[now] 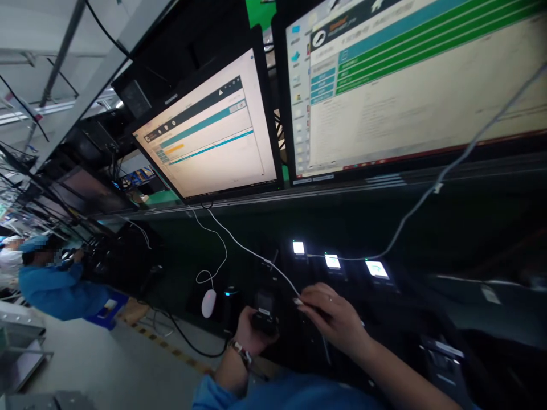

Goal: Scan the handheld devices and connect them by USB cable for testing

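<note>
Near the bottom middle, my left hand (253, 335) is wrapped round a black handheld device (265, 310) with a small label on it. To its right, my right hand (331, 313) pinches the plug end of a white cable (256, 255) between thumb and fingers. The plug is apart from the black device. This cable runs up and left to the edge below the left monitor. Beyond my right hand stand several small black devices with lit screens, among them a left one (298, 248), a middle one (332, 261) and a right one (376, 269).
A left monitor (205, 136) and a right monitor (410, 85) stand behind the dark bench. A white mouse (208, 303) lies left of my left hand. A grey cable (453, 165) hangs across the right side. A person in blue (60, 285) sits far left.
</note>
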{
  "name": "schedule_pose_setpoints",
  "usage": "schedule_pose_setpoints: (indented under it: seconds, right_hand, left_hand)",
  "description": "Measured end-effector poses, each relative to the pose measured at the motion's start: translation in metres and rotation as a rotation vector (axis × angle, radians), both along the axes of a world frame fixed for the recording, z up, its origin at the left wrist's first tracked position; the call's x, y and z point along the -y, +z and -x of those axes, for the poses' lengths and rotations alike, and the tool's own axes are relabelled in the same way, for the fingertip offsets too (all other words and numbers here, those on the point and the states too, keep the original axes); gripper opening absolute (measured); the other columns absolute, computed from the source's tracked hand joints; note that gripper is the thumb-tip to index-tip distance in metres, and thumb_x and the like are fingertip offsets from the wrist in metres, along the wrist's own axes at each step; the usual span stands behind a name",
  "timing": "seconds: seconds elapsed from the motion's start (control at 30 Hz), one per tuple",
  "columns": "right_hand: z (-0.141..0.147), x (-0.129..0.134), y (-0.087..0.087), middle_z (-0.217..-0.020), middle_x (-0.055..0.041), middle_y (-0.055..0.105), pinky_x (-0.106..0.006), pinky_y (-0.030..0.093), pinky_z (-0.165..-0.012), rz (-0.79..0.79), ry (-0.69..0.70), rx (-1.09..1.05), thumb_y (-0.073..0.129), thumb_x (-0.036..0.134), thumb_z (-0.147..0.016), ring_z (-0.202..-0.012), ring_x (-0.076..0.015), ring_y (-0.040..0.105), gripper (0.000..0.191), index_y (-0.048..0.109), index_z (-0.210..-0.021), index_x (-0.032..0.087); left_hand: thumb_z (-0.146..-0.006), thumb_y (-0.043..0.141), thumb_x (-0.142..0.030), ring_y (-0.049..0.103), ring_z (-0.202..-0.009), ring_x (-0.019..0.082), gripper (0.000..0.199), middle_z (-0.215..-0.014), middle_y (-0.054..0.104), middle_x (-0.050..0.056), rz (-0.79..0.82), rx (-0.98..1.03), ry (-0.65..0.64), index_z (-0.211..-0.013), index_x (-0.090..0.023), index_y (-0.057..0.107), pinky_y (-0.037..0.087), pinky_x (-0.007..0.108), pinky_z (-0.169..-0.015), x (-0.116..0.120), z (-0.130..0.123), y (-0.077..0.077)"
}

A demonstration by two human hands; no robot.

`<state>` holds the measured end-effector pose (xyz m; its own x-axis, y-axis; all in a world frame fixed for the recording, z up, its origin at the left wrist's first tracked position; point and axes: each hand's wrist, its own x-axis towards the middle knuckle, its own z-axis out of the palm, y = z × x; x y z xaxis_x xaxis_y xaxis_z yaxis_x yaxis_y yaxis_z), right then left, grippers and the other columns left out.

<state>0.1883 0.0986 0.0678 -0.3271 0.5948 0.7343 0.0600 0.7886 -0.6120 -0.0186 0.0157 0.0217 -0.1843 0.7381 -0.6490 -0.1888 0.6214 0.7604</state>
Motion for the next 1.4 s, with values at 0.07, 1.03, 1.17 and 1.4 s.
schedule_pose_setpoints:
  seconds: [0.07,1.03,1.17,1.4]
  right_hand:
    - [0.001,0.003,0.014,-0.076,-0.0055,0.068,-0.038,0.055,-0.068,-0.038,0.025,0.047,0.056,0.023,-0.087,-0.072,-0.0194,0.063,0.015,0.068,-0.095,0.025]
    - [0.027,0.038,0.069,-0.074,-0.0004,0.072,-0.035,0.027,-0.082,0.312,0.212,0.667,0.049,0.016,-0.092,-0.076,-0.0146,0.059,0.032,0.067,-0.066,0.02]
    - [0.028,0.03,0.068,-0.075,-0.0015,0.071,-0.034,0.03,-0.082,0.292,0.252,0.708,0.048,0.016,-0.092,-0.078,-0.0148,0.06,0.034,0.066,-0.063,0.019]
    - [0.023,0.027,-0.017,-0.141,-0.0138,0.05,-0.046,0.039,-0.091,0.159,-0.154,0.794,0.05,0.016,-0.086,-0.121,-0.0315,0.046,0.042,0.059,-0.126,0.022]
  left_hand:
    - [-0.07,0.045,-0.049,0.062,-0.089,0.021,0.049,-0.097,0.068,0.012,-0.113,0.33,0.131,-0.101,-0.015,0.064,0.049,0.039,-0.082,0.009,-0.004,0.018]
    - [-0.064,0.07,-0.049,0.059,-0.048,0.017,0.054,-0.061,0.066,0.004,-0.417,0.581,0.376,-0.107,-0.017,0.064,0.048,0.03,-0.049,0.03,-0.031,0.051]
    - [-0.065,0.072,-0.042,0.059,-0.047,0.015,0.045,-0.064,0.067,0.004,-0.387,0.582,0.35,-0.101,-0.016,0.064,0.044,0.026,-0.043,0.025,-0.033,0.043]
    - [-0.074,0.061,-0.032,0.066,-0.065,0.017,0.025,-0.075,0.07,0.006,-0.146,0.302,0.362,-0.093,-0.014,0.06,0.049,0.028,-0.057,-0.004,-0.019,-0.009]
